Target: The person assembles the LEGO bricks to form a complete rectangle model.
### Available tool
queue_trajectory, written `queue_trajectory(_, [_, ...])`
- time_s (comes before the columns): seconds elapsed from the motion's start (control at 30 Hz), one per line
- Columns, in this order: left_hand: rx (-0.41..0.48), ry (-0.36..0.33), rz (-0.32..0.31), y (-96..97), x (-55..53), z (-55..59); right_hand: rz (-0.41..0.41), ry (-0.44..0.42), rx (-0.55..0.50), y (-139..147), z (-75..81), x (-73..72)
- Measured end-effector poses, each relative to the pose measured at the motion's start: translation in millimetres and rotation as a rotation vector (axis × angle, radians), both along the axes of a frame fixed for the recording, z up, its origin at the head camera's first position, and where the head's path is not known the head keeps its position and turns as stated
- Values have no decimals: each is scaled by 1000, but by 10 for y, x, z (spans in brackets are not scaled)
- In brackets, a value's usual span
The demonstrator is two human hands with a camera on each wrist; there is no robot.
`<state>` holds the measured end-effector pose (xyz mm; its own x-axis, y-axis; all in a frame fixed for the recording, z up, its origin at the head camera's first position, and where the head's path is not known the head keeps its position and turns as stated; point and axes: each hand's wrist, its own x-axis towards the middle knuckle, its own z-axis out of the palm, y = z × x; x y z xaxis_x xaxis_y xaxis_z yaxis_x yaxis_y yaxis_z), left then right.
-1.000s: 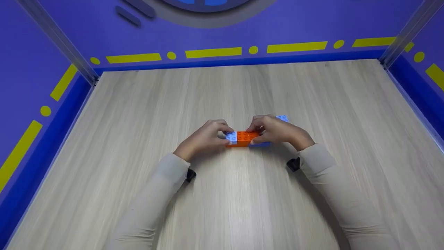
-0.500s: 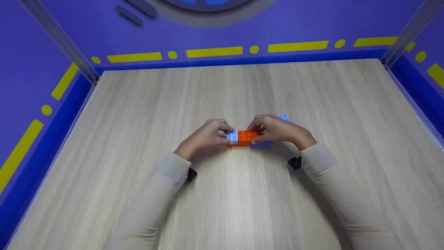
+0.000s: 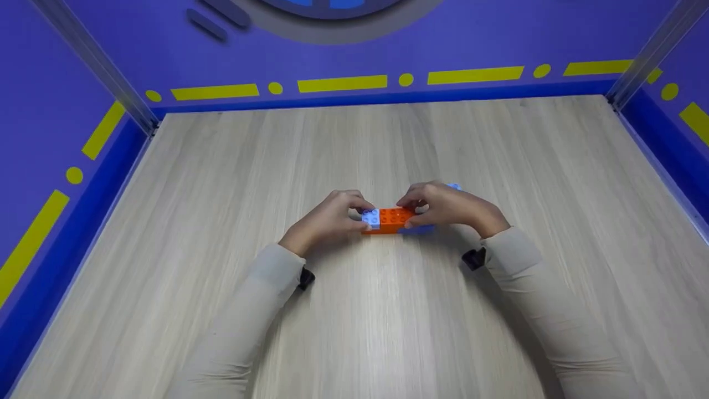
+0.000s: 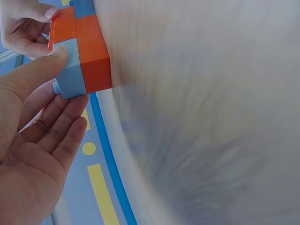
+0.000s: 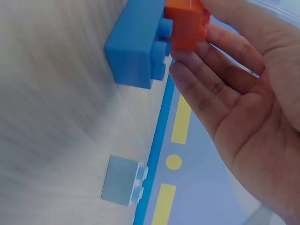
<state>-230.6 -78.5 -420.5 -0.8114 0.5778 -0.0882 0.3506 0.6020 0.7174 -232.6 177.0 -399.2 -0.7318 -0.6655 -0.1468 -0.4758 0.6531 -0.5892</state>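
A two-layer row of toy building bricks stands on the table. Its lower layer is an orange brick (image 4: 93, 56) and a blue brick (image 5: 136, 47). On top sit a small light blue brick (image 3: 371, 218) at the left end and, right beside it, an upper orange brick (image 3: 392, 219). My left hand (image 3: 328, 219) pinches the light blue brick, thumb on its near side and fingers behind. With thumb and fingers my right hand (image 3: 450, 206) grips the upper orange brick near its right end. Studs of the blue brick stick out past it in the right wrist view.
A loose light blue brick (image 5: 123, 180) rests on the wooden table (image 3: 354, 321), behind my right hand and mostly covered by it in the head view. Purple-blue panels with yellow marks (image 3: 342, 83) wall the table at the back and both sides.
My right hand has shifted slightly to the right along the upper orange brick, covering more of the loose light blue brick. My left hand and the brick row look nearly unmoved.
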Motion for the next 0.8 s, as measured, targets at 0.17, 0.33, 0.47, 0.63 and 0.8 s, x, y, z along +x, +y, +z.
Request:
queue_trajectory(0.17, [-36, -3, 14, 2, 13, 9, -30, -12, 13, 26, 9, -9])
queue_trajectory(0.33, [-50, -11, 29, 3, 18, 6, -35, -8, -4, 72, 16, -27])
queue_trajectory(0.47, [-49, -7, 28, 6, 17, 1, -44, 15, -14, 123, 34, -39])
queue_trajectory(0.63, [-34, -6, 18, 7, 13, 4, -63, 70, -23, 200, 45, -59])
queue_trajectory(0.8, [-20, -22, 13, -2, 12, 4, -98, 95, -9, 282, 45, -74])
